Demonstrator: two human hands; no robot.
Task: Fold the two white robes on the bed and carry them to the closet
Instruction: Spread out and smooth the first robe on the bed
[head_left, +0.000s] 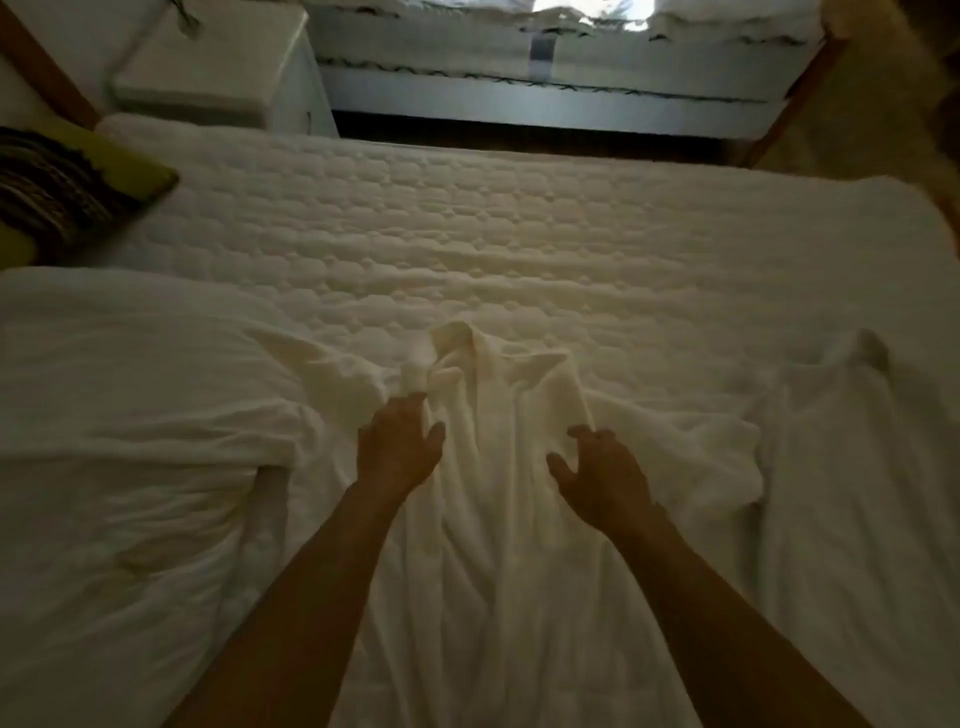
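Head view, what have we got?

— 1 white robe (498, 467) lies rumpled on the bed (467, 234), straight ahead. Another white robe, I think, lies at the right (852, 467); dim light makes it hard to be sure.

— And the hands?

— Left hand (397, 449) and right hand (602, 478) both spread loose over the cloth, clasping nothing.

— How will it handle?

— Soft, limp, light. Best pinched at the shoulders near the collar (467, 348).
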